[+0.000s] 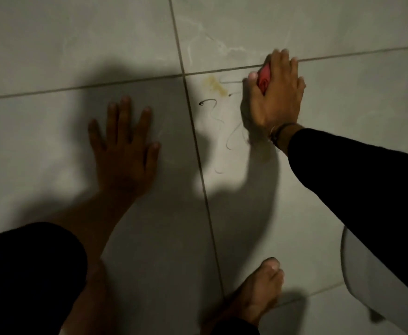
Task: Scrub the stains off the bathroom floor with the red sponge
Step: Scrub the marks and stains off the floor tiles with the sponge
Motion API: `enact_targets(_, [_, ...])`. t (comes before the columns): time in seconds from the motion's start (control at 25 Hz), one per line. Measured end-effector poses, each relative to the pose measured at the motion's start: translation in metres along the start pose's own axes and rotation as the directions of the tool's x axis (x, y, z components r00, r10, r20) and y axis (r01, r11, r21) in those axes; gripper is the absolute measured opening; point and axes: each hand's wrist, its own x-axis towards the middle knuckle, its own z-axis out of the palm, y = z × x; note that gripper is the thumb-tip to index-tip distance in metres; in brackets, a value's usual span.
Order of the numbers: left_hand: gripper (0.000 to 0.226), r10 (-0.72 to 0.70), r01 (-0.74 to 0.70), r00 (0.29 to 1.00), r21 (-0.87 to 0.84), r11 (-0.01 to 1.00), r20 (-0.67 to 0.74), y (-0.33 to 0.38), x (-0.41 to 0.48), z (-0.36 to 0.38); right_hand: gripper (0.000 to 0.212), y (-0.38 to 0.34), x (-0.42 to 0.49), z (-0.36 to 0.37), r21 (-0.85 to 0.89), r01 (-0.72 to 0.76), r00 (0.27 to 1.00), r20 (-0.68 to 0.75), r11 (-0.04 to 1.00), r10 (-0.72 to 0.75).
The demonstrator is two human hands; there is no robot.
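My right hand (275,93) presses the red sponge (263,79) down on the grey tiled floor (343,97), just below a grout line. Only a strip of the sponge shows between thumb and fingers. Left of it lie a yellowish stain (215,85) and dark squiggly marks (210,103), with fainter curls (232,139) trailing toward me. My left hand (125,146) rests flat on the neighbouring tile, fingers spread, holding nothing, inside a dark shadow.
A bare foot (256,296) stands on the tile at the bottom centre. A white rounded fixture (372,272) sits at the lower right, partly under my black sleeve. A pale smear (224,48) streaks the tile beyond the sponge.
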Motion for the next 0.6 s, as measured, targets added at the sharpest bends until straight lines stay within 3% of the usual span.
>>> enact_targets(0.16, [0.071,-0.007,0.006,1.000,-0.016,1.000,-0.006,0.001,0.003,0.001,0.080,-0.066,0.030,0.022,-0.086,-0.032,0.991,-0.129,0.996,0.021])
enact_targets(0.32, [0.070,-0.008,0.008,1.000,-0.028,1.000,-0.017,0.001,0.001,0.003,0.076,-0.117,-0.020,0.060,-0.131,0.306,0.940,-0.119,0.943,-0.321])
enact_targets(0.4, [0.070,-0.001,0.000,1.000,-0.037,0.999,-0.014,-0.001,0.002,0.004,0.068,-0.102,-0.075,0.073,-0.109,0.454,0.878,-0.114,0.884,-0.465])
enact_targets(0.48, [0.073,0.001,-0.001,1.000,-0.044,0.999,-0.003,-0.001,0.001,0.005,0.068,-0.068,-0.131,0.072,-0.108,0.534,0.843,-0.005,0.839,-0.537])
enact_targets(0.56, [0.074,-0.009,0.009,1.000,-0.039,0.999,0.006,-0.001,0.000,0.005,0.073,-0.035,-0.146,0.066,-0.154,0.479,0.877,0.049,0.864,-0.478])
enact_targets(0.6, [0.074,-0.006,0.006,1.000,-0.038,0.999,0.001,-0.001,0.000,0.006,0.076,-0.028,-0.137,0.063,-0.182,0.370,0.927,0.009,0.911,-0.374])
